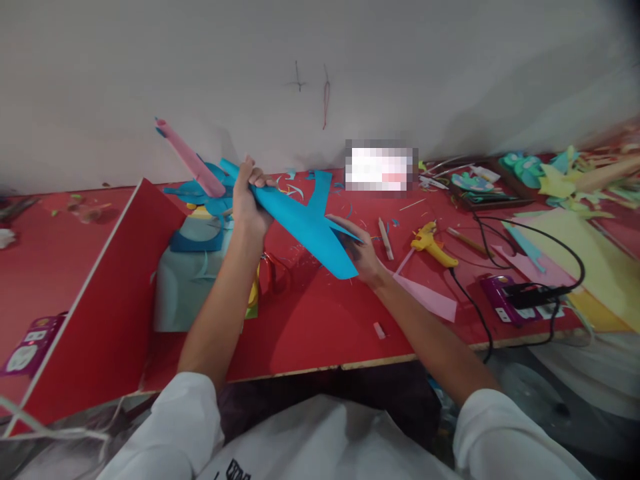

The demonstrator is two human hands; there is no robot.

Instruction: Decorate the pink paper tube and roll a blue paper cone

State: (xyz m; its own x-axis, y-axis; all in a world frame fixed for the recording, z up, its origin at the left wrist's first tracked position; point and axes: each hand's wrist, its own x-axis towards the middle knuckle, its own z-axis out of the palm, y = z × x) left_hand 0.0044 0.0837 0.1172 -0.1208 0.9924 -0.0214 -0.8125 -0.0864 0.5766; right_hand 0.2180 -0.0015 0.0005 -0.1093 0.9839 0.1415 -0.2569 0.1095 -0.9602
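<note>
Both hands hold a bright blue paper cutout [305,230] above the red table, tilted down toward the right. It is long, with narrow arms branching off near its middle. My left hand [250,197] is closed round its upper left end. On the other side, my right hand [357,250] grips near the branching arms, its fingers partly hidden under the blue sheet. Left of my left hand stands a pink paper tube [193,157], beside several blue cut pieces [200,193]. Red-handled scissors [270,267] lie below the cutout.
A yellow glue gun [434,245] with a cord lies to the right, near a marker-like stick [385,239] and a pink paper strip [425,298]. A purple power strip [510,300] sits at the right front. A red divider [110,300] rises at left. Blue scraps litter the table [310,333].
</note>
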